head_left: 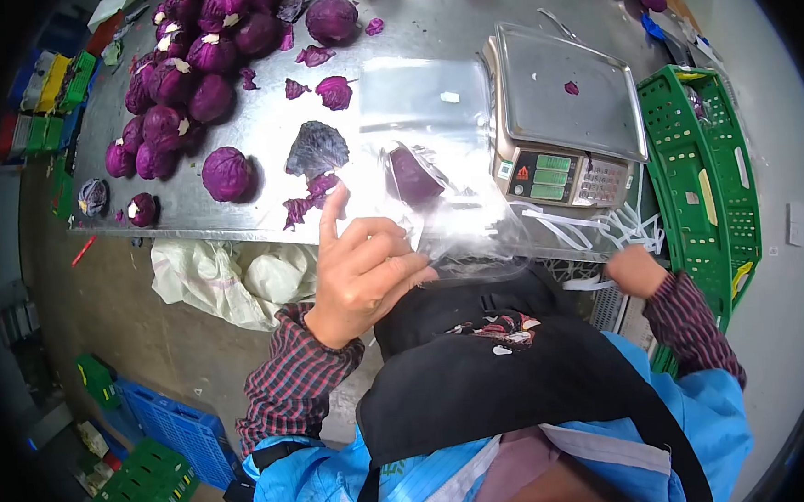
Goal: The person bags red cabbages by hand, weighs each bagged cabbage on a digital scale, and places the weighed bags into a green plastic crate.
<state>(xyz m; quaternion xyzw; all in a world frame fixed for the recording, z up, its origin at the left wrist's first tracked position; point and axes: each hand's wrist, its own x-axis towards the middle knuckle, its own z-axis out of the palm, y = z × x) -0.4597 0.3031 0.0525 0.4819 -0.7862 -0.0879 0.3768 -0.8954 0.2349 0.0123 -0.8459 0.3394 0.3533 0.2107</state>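
A red cabbage (413,177) lies inside a clear plastic bag (473,214) at the table's near edge. My left hand (362,276) is at the bag's left side, index finger stretched forward and the other fingers curled against the plastic. Several white strips (635,227) hang at the table edge below the scale. Beside them my right hand (636,271) is closed, apparently on a white strip; its fingertips are hidden. Just beyond my left index finger lie a dark outer leaf (317,149) and torn purple leaf pieces (300,209).
A digital scale (567,94) with a leaf scrap on its pan stands right of the bag. Many red cabbages (213,97) are piled at the back left of the metal table (274,112). Green crates (693,187) stand at the right. A white sack (229,280) sits below the table edge.
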